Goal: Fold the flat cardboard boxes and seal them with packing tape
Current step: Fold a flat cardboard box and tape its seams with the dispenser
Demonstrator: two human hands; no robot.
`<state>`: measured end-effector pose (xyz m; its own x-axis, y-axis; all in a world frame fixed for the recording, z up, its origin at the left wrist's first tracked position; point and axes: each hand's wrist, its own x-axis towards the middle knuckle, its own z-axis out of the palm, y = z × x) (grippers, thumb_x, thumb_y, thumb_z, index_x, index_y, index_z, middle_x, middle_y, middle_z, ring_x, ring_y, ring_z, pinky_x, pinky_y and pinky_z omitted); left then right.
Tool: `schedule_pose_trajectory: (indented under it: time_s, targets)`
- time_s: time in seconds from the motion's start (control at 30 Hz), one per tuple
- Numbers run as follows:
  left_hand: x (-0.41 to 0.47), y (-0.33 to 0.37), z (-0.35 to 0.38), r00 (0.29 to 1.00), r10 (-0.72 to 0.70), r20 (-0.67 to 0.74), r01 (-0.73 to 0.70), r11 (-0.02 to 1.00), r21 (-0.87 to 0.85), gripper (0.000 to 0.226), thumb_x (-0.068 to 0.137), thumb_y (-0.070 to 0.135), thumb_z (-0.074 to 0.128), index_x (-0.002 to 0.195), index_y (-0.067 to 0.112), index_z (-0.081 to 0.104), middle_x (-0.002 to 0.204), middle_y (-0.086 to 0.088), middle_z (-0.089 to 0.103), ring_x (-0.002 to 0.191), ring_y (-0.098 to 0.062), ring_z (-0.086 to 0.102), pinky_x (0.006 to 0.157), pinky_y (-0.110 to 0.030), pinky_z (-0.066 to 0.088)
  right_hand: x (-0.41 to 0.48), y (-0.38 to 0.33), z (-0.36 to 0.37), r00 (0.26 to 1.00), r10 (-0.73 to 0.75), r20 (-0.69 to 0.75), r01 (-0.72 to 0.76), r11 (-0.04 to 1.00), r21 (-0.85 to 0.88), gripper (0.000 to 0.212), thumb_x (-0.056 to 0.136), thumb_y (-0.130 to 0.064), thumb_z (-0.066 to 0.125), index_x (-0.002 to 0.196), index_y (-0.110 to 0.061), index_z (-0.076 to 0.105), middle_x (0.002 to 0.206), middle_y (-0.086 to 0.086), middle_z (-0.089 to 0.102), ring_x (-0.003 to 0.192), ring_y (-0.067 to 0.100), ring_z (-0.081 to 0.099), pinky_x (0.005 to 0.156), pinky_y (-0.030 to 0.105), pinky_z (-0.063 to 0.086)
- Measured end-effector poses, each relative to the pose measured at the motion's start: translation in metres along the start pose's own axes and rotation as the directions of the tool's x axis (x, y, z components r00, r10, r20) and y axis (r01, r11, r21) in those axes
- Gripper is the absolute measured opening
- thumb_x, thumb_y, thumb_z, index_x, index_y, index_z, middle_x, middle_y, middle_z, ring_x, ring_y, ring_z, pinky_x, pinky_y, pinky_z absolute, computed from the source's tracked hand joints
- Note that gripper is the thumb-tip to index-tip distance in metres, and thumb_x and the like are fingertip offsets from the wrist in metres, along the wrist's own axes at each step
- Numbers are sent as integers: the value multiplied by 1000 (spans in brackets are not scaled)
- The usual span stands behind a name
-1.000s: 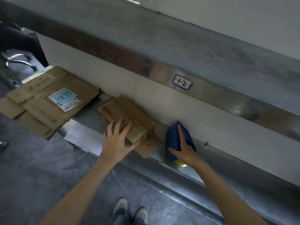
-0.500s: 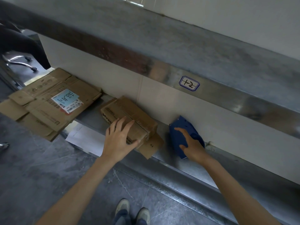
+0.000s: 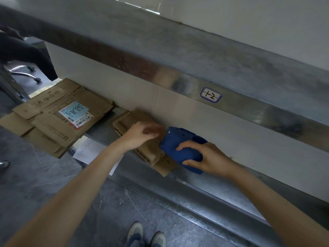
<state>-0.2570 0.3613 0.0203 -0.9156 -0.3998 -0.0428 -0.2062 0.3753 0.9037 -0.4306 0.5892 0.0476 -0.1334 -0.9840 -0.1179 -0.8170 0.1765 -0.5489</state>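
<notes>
Small box (image 3: 124, 123) sits on the steel shelf (image 3: 100, 130), hard against the white back panel (image 3: 178, 111), with the flat cardboard stack (image 3: 53, 122) well apart to its left. It is folded up, though one flap (image 3: 164, 165) sticks out at the near right end.

Left hand (image 3: 140, 135) is on top of the box with the fingers curled down. Can't tell if it hooks an edge or just bears down. Right hand (image 3: 209, 157) is wrapped round the blue tape dispenser (image 3: 179, 141), whose nose is at the box's right end, just beside the left knuckles.

Handling, my read:
- The box is light, worn corrugated board, stiff across the panels and weak at the creases. It will skate on bare steel if not pinned.
- Hold it flat-palmed over the flap seam and push it into the back panel as a stop.
- The dispenser is rigid plastic, a full-fist grip. The blade end is likely near those left fingers, so mind them.
- The flat stack overhangs the shelf edge and could tip if nudged.

Room: narrow shelf under a deep steel upper ledge with a "1-2" sticker (image 3: 211, 95), so headroom is tight. There's white paper (image 3: 87, 150) under the shelf edge, a grey stone floor (image 3: 44, 175), and a chair base (image 3: 26, 73) far left.
</notes>
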Motion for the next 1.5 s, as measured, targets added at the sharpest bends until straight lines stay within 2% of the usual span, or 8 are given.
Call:
schedule_pose_trajectory:
  time_s: [0.13,0.3,0.53,0.8,0.93,1.17,1.4,1.5]
  targets:
    - [-5,-3,1,985,-15,171,32,995,-99,36,96,-5,57,126,15,60,121,3,67,110,2,63,96,-16,46,3,-8,2,995,-97,33,98,995,-30,40,89,-46,67,123,-52,46,87,-5,67,62,12,55,70,38,51]
    - [-8,-6,5,991,-17,130,40,984,-176,54,92,-14,52,141,9,51,133,0,62,123,-6,58,100,-19,46,4,-12,7,988,-142,60,145,988,-59,38,89,-58,56,125,-55,43,94,0,69,60,15,54,68,39,50]
    - [-11,-15,12,997,-52,56,62,978,-201,39,87,-19,53,102,13,71,106,-6,73,105,-19,68,96,-36,52,1,-24,4,980,-176,87,181,982,-53,37,92,-48,60,126,-48,45,82,-1,65,54,18,46,60,37,46]
    - [-15,-16,20,998,-54,-35,46,980,-194,38,80,-24,55,99,5,71,97,-8,74,93,-15,70,87,-29,55,-5,-28,1,983,-151,101,151,989,7,33,95,-35,64,125,-41,51,59,-4,47,48,16,38,49,17,28]
    - [-20,-15,14,993,-34,-113,8,975,-224,26,82,-13,70,91,11,72,83,7,74,81,-5,67,78,-20,54,-11,-21,-8,992,-102,79,108,992,-63,33,94,-41,62,124,-47,48,55,2,47,46,16,38,48,21,30]
    - [-44,-25,22,980,-78,-185,43,982,-185,19,84,-5,73,92,13,72,87,0,74,82,-13,69,77,-25,56,-33,-3,-10,993,-66,102,76,992,-98,34,93,-43,62,123,-51,49,53,0,49,46,14,40,47,16,29]
    - [-63,-40,34,959,-143,-244,106,982,-159,30,84,-3,74,98,23,70,84,0,74,80,-11,70,75,-19,53,-46,13,-1,989,-53,140,75,985,-156,33,92,-59,49,124,-62,41,80,-5,69,56,16,52,54,17,41]
    - [-65,-41,42,953,-130,-272,100,987,-124,37,84,0,75,107,28,69,94,5,73,79,-12,69,76,-20,54,-43,13,-1,992,-41,121,62,983,-172,34,93,-47,58,124,-54,47,61,-14,56,52,8,49,51,11,34]
